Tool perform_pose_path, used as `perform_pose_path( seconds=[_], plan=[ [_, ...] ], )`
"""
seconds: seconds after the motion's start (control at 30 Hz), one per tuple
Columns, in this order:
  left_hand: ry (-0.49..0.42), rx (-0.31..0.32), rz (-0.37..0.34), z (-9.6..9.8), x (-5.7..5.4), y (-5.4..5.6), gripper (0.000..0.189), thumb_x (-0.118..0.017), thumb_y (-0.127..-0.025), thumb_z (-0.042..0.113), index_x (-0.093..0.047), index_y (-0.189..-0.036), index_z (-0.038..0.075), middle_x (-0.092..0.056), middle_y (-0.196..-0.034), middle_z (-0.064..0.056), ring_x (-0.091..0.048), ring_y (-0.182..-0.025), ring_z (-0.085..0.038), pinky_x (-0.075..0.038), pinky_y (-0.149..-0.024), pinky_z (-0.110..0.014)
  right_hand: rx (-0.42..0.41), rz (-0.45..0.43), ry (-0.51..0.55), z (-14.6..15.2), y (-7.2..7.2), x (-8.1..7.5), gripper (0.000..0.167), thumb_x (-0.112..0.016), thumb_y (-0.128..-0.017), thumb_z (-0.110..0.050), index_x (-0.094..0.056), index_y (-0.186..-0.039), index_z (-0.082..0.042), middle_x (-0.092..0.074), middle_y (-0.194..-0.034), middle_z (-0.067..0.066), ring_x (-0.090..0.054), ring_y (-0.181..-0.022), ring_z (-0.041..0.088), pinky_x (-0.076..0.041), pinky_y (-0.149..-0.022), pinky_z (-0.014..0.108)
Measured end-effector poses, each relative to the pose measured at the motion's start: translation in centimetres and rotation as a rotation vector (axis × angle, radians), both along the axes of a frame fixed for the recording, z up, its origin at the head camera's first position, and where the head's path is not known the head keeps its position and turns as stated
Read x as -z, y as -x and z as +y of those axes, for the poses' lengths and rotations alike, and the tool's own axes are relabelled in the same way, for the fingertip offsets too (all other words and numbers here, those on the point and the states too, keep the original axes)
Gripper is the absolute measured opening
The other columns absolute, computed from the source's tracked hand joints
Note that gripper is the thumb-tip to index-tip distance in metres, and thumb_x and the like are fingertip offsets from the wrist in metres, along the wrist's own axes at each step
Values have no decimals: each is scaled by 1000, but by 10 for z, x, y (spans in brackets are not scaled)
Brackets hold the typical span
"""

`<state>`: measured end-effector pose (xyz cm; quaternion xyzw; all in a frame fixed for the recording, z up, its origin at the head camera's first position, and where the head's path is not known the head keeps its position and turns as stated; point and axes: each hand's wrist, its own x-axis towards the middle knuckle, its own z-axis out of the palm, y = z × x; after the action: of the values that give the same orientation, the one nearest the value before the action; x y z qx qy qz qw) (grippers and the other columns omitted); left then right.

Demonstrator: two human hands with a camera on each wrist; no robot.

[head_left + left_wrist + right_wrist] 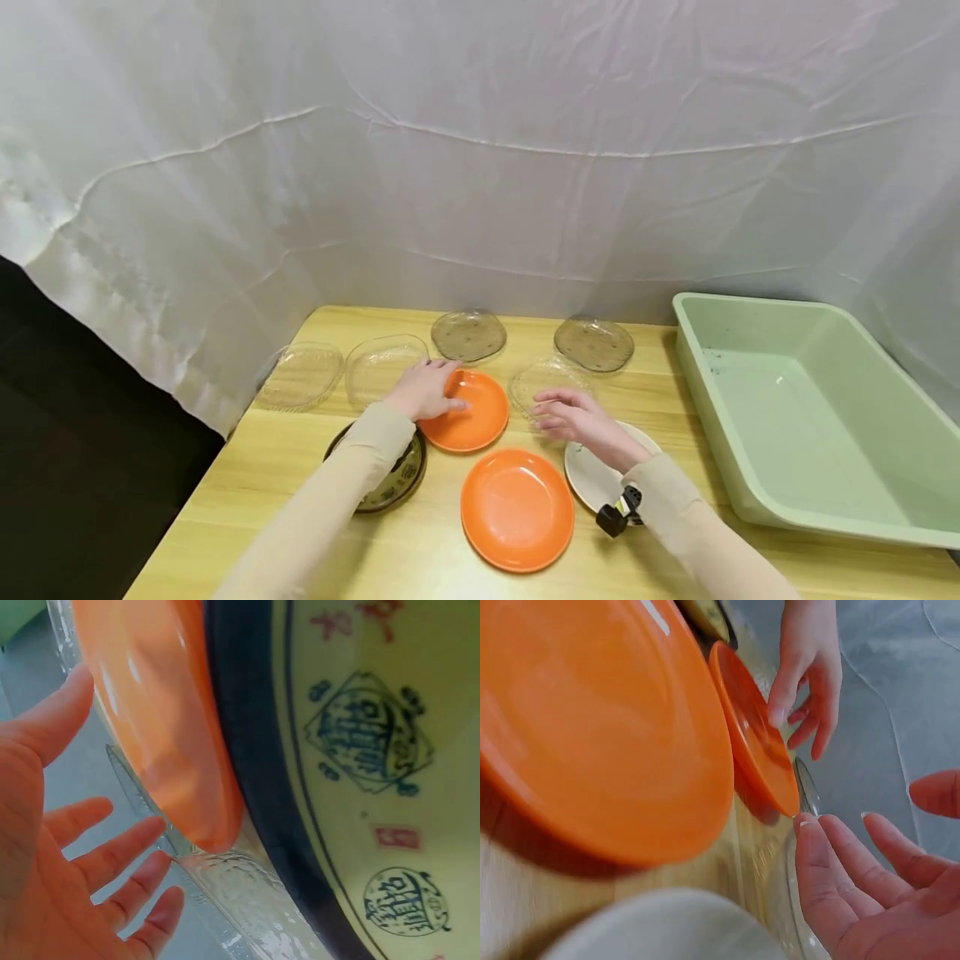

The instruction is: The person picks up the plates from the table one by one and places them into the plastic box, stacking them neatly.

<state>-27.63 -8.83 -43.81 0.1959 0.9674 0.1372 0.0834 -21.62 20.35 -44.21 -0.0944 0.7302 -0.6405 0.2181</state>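
My left hand [424,393] hovers over the left edge of the farther orange plate [480,421], its fingers loosely spread and nothing held. In the left wrist view those fingers [120,859] show apart from the orange plate's edge. Under the left forearm sits a dark-rimmed yellowish dish [375,750] with printed characters, partly hidden by the sleeve in the head view. My right hand [588,427] is above the white plate [587,477], which it partly covers, and beside a clear glass plate [536,385]. Its fingers are relaxed and empty. A second orange plate [517,510] lies between the forearms.
Two more clear glass plates lie at the left: an outer one [303,377] and an inner one [375,367]. Along the back are a smoky glass plate [468,335] and its match [594,343]. A large pale green basin [810,417] fills the right side. A grey curtain [525,200] hangs behind the table.
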Motion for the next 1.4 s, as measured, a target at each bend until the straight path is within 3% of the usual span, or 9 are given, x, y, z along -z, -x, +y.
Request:
perform_pose_path(
  seconds=[0.1,0.27,0.47,0.7,0.97,1.2,1.4],
  plan=[
    [-4,-13,-11,3,2,5,88,-75,-85,54,-41,-154,11,-45,-156,-17,-36,-145,-44,-32,-120,-60,16,-47,47,-1,1,3,48,-46,-105,-15,-37,-143,13,-63,-128,23,-70,-105,20,-58,-100,38],
    [7,-31,-27,8,4,13,87,-80,-82,47,-44,-151,8,-49,-154,-17,-41,-139,-40,-35,-118,-58,44,-102,70,-6,2,4,49,-46,-104,-12,-35,-146,12,-56,-137,32,-69,-109,21,-56,-104,38],
    [35,-50,-51,12,6,15,87,-85,-78,38,-45,-150,9,-49,-154,-17,-41,-139,-39,-32,-120,-56,93,-173,115,-13,3,4,50,-44,-105,-15,-36,-147,10,-56,-139,31,-70,-109,22,-55,-106,38],
    [-27,-79,-54,14,12,23,82,-90,-72,31,-51,-143,14,-51,-152,-19,-42,-137,-41,-33,-117,-57,105,-186,125,-14,3,4,49,-44,-105,-16,-37,-147,9,-61,-135,26,-71,-102,18,-58,-101,34],
    [-92,-117,-84,16,15,22,79,-88,-75,31,-51,-142,17,-54,-149,-16,-44,-134,-39,-30,-114,-58,111,-195,127,-14,4,8,47,-44,-105,-15,-38,-145,8,-61,-134,27,-71,-104,21,-58,-101,35],
    [-138,-157,-113,17,13,20,73,-86,-77,32,-56,-140,10,-56,-146,-16,-40,-141,-45,-22,-118,-67,115,-197,129,-13,4,9,47,-44,-105,-17,-38,-145,8,-63,-132,25,-71,-102,19,-59,-96,31],
    [-179,-199,-110,18,12,22,65,-85,-80,32,-60,-133,6,-65,-129,-14,-53,-127,-39,-27,-114,-64,132,-213,138,-14,6,10,47,-45,-104,-16,-38,-145,7,-62,-133,24,-71,-104,20,-58,-98,32]
  ],
)
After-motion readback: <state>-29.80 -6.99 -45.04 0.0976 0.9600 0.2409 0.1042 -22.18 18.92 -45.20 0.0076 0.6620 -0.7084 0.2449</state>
